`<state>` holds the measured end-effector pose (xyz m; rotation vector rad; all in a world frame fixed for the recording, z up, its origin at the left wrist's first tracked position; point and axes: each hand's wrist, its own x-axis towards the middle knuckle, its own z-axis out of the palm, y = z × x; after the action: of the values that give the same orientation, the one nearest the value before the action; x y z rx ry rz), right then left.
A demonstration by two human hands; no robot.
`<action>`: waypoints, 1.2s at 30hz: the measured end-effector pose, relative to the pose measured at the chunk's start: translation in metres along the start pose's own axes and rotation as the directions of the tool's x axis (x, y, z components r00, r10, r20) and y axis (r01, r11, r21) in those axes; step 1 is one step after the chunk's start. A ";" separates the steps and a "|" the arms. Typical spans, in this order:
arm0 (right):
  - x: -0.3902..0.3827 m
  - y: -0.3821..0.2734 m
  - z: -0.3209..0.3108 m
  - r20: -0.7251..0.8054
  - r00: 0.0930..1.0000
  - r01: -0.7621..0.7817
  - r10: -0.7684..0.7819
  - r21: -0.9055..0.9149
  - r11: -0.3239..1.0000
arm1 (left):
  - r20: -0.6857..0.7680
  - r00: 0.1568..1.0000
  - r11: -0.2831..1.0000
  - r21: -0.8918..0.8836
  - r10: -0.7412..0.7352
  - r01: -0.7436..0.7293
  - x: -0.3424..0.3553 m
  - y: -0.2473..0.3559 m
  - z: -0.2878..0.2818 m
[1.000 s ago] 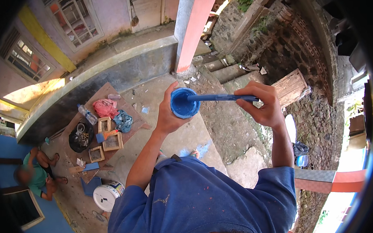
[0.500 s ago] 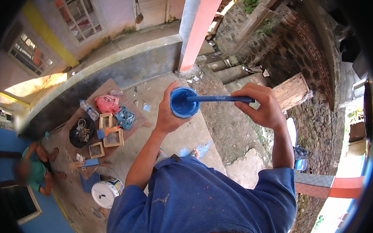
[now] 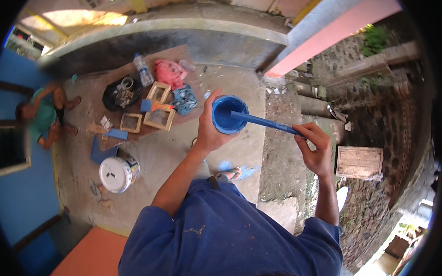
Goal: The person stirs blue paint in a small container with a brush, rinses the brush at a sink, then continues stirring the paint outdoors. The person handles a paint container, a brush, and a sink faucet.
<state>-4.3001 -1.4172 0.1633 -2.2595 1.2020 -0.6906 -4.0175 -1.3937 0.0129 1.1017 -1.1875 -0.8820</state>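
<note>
My left hand (image 3: 212, 131) wraps round a small round can (image 3: 224, 101), its inside wall and rim smeared with blue paint. Blue paint lies inside it, seen from above. Between the fingers and thumb of my right hand (image 3: 317, 148) is one end of a flat blue stirring stick (image 3: 269, 123). The stick slants down leftward, and its far end is over the can's opening; I cannot tell if it touches the paint.
Left, a brown board (image 3: 181, 55) carries wooden frames (image 3: 131, 122), a paintbrush (image 3: 157, 106), a bottle (image 3: 143, 72) and bags. A white bucket (image 3: 116, 174) stands nearer. A person (image 3: 47, 112) sits at far left. Right of the concrete, rough ground holds a wooden panel (image 3: 359, 162).
My view has swung rightward and tilted down. The stick now slants toward me, with my right hand lower and gripping its end. The left hand still holds the can.
</note>
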 end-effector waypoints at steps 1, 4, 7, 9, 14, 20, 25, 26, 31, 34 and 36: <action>0.006 0.007 0.020 -0.008 0.997 -0.071 0.073 0.134 0.988 | -0.050 0.999 1.000 0.008 -0.006 0.006 -0.004 -0.004 -0.012; 0.021 0.033 0.088 0.072 0.954 -0.282 0.290 0.535 0.797 | -0.204 0.978 0.996 0.072 -0.036 0.052 -0.016 -0.013 -0.054; 0.049 0.050 0.173 0.172 0.934 -0.351 0.313 0.606 0.714 | -0.344 0.937 0.989 0.105 -0.058 0.100 -0.034 -0.022 -0.099; 0.064 0.069 0.249 0.256 0.924 -0.382 0.284 0.586 0.715 | -0.422 0.906 0.988 0.117 -0.046 0.105 -0.049 -0.025 -0.130; 0.072 0.110 0.472 0.298 0.930 -0.339 0.215 0.469 0.816 | -0.610 0.788 0.956 0.173 -0.085 0.237 -0.099 -0.014 -0.186; 0.091 0.085 0.600 0.244 0.959 -0.216 0.143 0.306 0.927 | -0.736 0.675 0.891 0.274 -0.048 0.363 -0.141 0.001 -0.221; 0.096 0.066 0.601 0.215 0.976 -0.051 0.048 0.009 0.999 | -0.802 0.596 0.872 0.273 -0.026 0.406 -0.163 0.000 -0.228; 0.099 0.065 0.601 0.193 0.981 -0.020 0.023 -0.016 1.000 | -0.806 0.592 0.869 0.273 -0.028 0.413 -0.165 0.000 -0.228; 0.142 0.065 0.612 0.064 0.996 0.066 -0.058 -0.132 0.989 | -0.800 0.599 0.892 0.236 -0.048 0.386 -0.163 -0.001 -0.226; 0.158 0.083 0.631 0.199 0.980 0.083 -0.032 -0.252 0.964 | -0.777 0.627 0.894 0.240 -0.058 0.379 -0.155 0.001 -0.225; 0.163 0.085 0.634 0.276 0.960 0.114 -0.038 -0.266 0.957 | -0.773 0.631 0.902 0.227 -0.062 0.367 -0.150 0.000 -0.222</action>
<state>-3.8716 -1.4844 -0.3345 -2.5434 1.1402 -0.2362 -3.8266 -1.2100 -0.0298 1.7351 -0.5014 -0.2746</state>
